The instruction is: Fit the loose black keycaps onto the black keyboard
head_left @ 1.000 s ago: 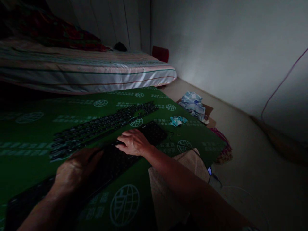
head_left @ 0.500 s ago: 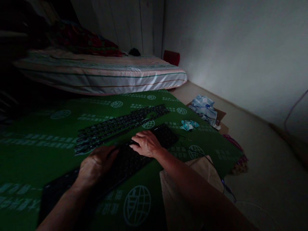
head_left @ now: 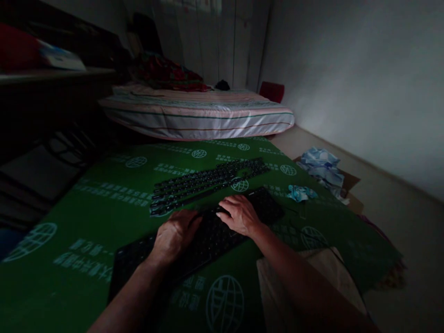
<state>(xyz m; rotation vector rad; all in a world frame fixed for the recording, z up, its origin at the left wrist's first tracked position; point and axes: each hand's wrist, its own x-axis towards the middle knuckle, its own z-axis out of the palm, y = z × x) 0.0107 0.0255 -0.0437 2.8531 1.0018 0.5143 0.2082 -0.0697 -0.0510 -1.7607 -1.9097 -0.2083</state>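
A black keyboard [head_left: 218, 238] lies slanted on the green table cover. Over its middle, my left hand [head_left: 175, 233] grips near the far edge, the thumb toward the right and the fingertips lost in shadow. To the right of it, my right hand [head_left: 239, 213] rests on the keyboard with bent fingers drawn close to the thumb. Whatever is between those fingertips is too dark and small to make out. Just beyond the keyboard, loose black keycaps [head_left: 194, 182] are laid out in rows like a keyboard layout.
Crumpled blue plastic [head_left: 301, 193] sits right of the keyboard on the green table cover [head_left: 83, 286]. A beige cloth [head_left: 275, 284] lies under my right forearm, with a dark cable [head_left: 350, 273] crossing it. Beyond stand a bed [head_left: 208, 122] and a cardboard box with crumpled wrapping [head_left: 321, 164].
The view has swung left, so everything sits further right in the picture. Both hands keep nearly the same places on the keyboard, and the rows of keycaps look unchanged.
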